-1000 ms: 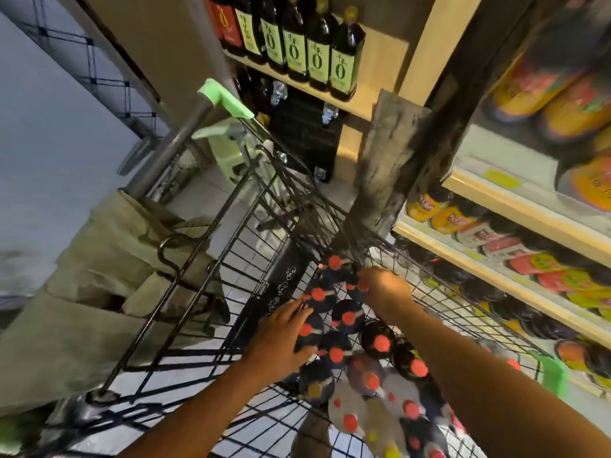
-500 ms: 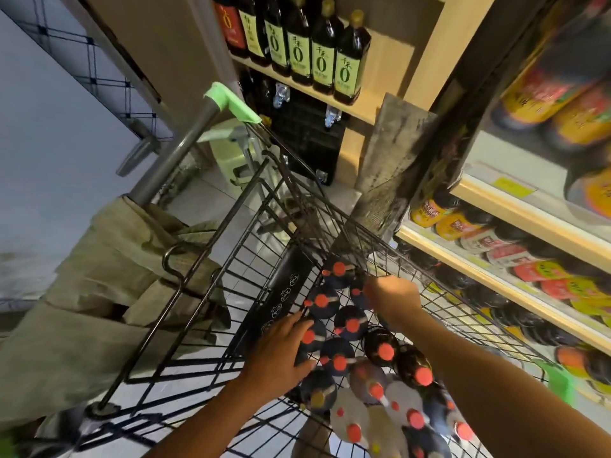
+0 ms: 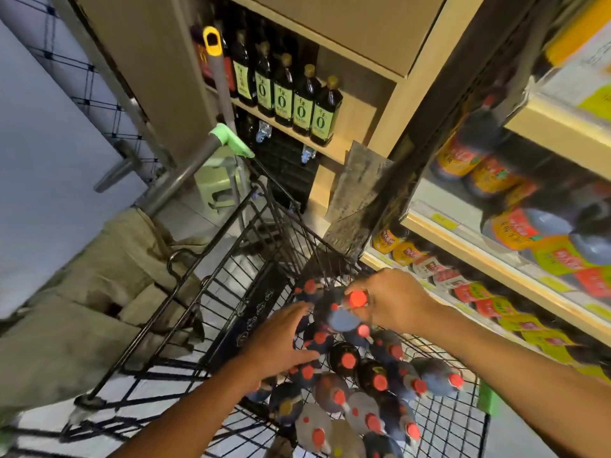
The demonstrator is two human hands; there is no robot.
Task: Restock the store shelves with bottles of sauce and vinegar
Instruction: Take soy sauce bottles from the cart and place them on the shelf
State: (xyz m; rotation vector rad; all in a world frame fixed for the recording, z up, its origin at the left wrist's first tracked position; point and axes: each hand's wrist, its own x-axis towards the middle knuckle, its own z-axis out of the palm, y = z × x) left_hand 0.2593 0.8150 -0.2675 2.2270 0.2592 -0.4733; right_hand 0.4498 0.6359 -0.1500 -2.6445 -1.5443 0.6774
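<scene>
A black wire shopping cart (image 3: 211, 312) holds several dark sauce bottles with red caps (image 3: 373, 378), standing upright. My right hand (image 3: 393, 302) grips the neck of one red-capped bottle (image 3: 344, 315) that sits higher than the others at the cart's far end. My left hand (image 3: 281, 342) lies with straight fingers on the caps and shoulders of the bottles at the cart's left side. To the right, store shelves (image 3: 515, 269) hold rows of sauce bottles with yellow and red labels.
A wooden shelf unit (image 3: 350, 153) straight ahead carries tall dark bottles with green labels (image 3: 302, 109). The cart's grey handle with green end cap (image 3: 228, 142) points up left. Flattened cardboard (image 3: 82, 292) lies left of the cart. A green stool (image 3: 215, 183) stands behind.
My right hand has lifted one red-capped bottle up out of the group. My left hand slid slightly forward over the bottles. The camera tilted up, showing more of the shelves.
</scene>
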